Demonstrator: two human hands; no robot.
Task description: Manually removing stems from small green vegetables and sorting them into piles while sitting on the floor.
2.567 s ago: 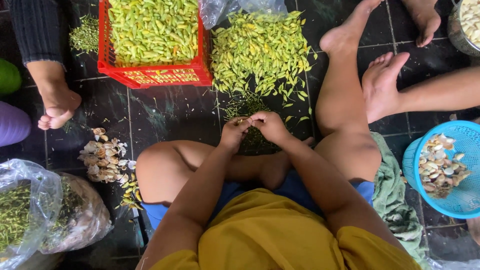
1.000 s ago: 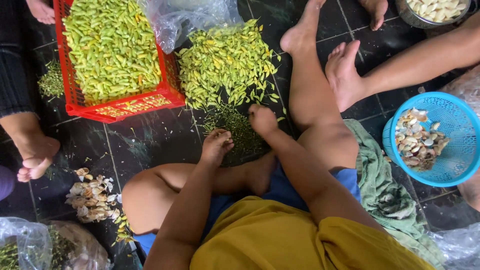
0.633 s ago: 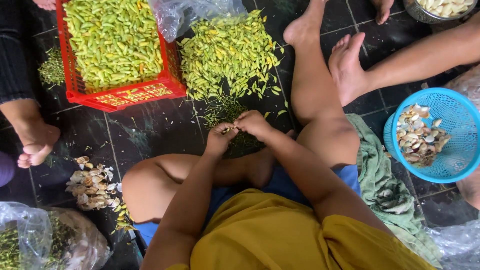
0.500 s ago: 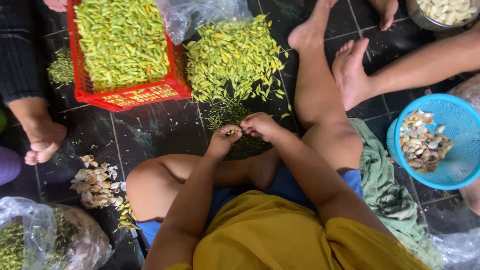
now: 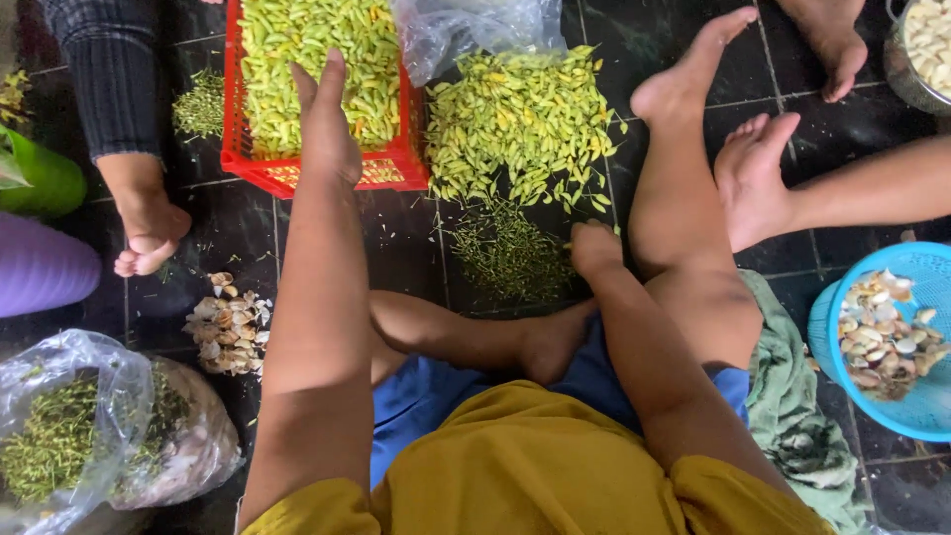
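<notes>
- My left hand (image 5: 327,124) stretches open-fingered over the red crate (image 5: 396,170) of green chillies (image 5: 297,50).
- My right hand (image 5: 594,248) rests loosely curled by the loose chilli heap (image 5: 515,109); whether it holds anything, I cannot tell.
- Someone's feet (image 5: 753,173) and a blue basket (image 5: 827,337) crowd my right.

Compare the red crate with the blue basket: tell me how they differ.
The red crate is rectangular and heaped with yellow-green buds; the blue basket is round and holds pale peelings. The crate lies under the outstretched left hand; the basket sits off to the right, cut by the frame edge. Both are perforated plastic, standing on the dark tiled floor.
</notes>
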